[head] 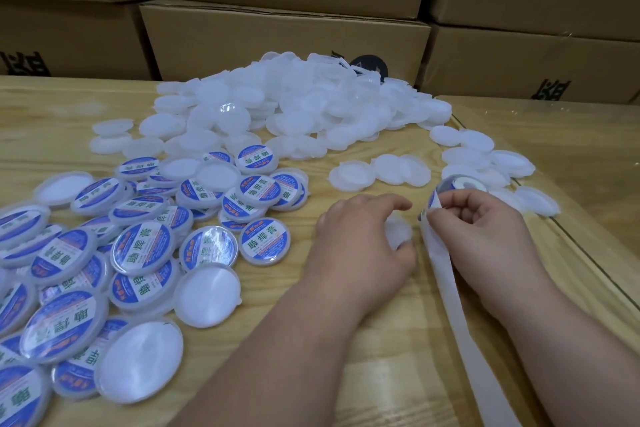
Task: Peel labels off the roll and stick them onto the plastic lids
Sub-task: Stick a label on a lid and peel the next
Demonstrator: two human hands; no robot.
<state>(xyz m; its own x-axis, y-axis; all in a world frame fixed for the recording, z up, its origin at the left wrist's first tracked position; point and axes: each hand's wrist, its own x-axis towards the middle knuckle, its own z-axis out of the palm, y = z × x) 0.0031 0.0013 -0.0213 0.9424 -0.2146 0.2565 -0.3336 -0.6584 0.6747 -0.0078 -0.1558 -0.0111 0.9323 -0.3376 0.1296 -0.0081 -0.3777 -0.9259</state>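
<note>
Hands worked apart: left hand (367, 236) held a blank lid (398, 230); right hand (485, 229) pinched a label (433, 200) off the roll (462, 185), likely pressing it onto that lid next.

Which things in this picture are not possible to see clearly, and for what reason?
- Head view: the blank lid is mostly hidden under the left hand.
- The label roll is half covered by the right hand; its remaining labels cannot be counted.
- The backing strip is cut off by the bottom edge.
- Small print on the labelled lids is too small.

two hands (363, 236), one label roll (460, 187), countless lids (294, 104)
</note>
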